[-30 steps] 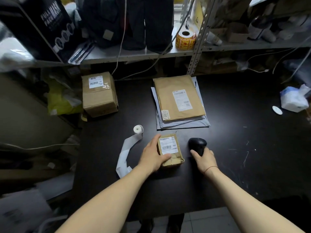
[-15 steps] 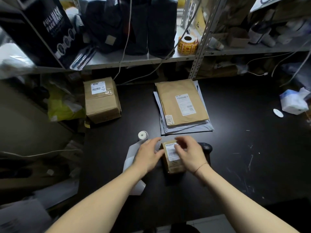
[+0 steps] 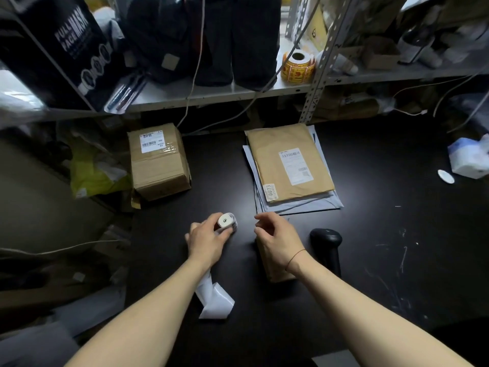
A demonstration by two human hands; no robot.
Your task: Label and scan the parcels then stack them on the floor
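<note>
Head view: the left hand [image 3: 209, 242] curls its fingers and thumb round a small white label roll [image 3: 227, 221], whose loose backing strip [image 3: 215, 300] trails toward 6 o'clock under the forearm. The right hand [image 3: 279, 241] hovers with its fingers loosely curled, thumb near forefinger; whether they pinch anything I cannot tell. Beneath its wrist a small brown parcel [image 3: 271, 268] lies on the black table [image 3: 370, 260]. At 3 o'clock from that hand, just beside the parcel, lies a black scanner [image 3: 326, 242]. At 12 o'clock a labelled brown envelope [image 3: 285, 160] tops a pile of grey mailers [image 3: 299, 206]. At 10 o'clock a labelled cardboard box [image 3: 158, 165] sits at the table's edge. Far out at 2 o'clock is a white tissue pack [image 3: 468, 160].
</note>
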